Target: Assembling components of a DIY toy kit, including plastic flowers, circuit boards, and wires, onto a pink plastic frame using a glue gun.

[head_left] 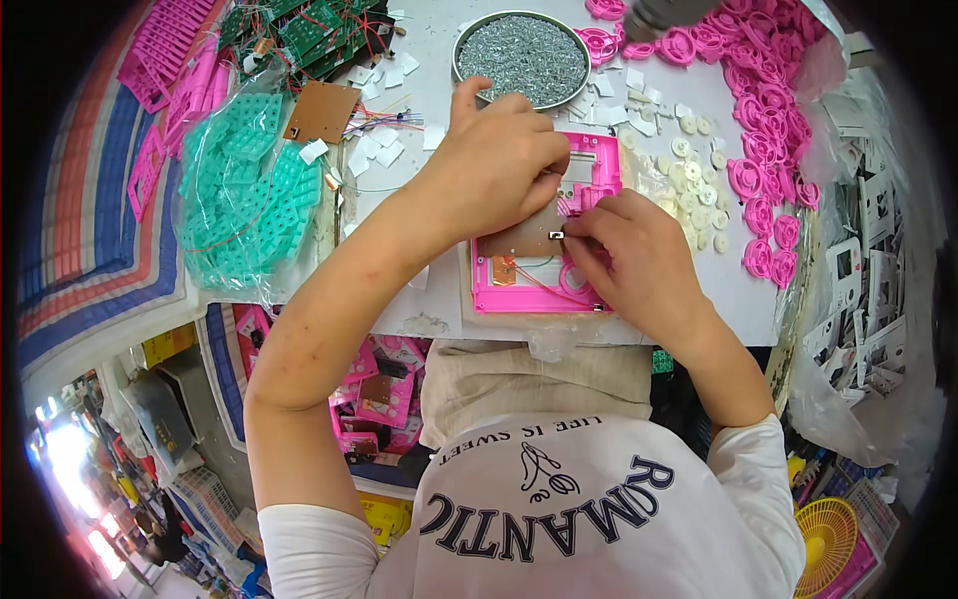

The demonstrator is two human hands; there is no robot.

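In front of me lies a pink plastic casing point(519, 299) with its inside facing up. A brown circuit board point(514, 238) lies across its middle, with thin wires by it. My left hand point(499, 165) comes over the board from above, thumb and fingers curled onto its upper part and one finger lifted. At the board's right edge is a small metal part point(557, 236). Right beside it, my right hand point(639, 255) has thumb and fingertips pinched together at that edge. Inside the casing's lower part, a small copper-coloured piece point(504, 271) and a round ring show.
A round tin of small screws point(524, 58) stands behind the casing. Pink plastic rings point(763, 130) and cream discs point(699, 180) lie to the right. Leftward are a bag of green keypads point(235, 190), another brown board point(321, 110) and green circuit boards point(309, 30). A dark tool point(664, 15) hangs overhead.
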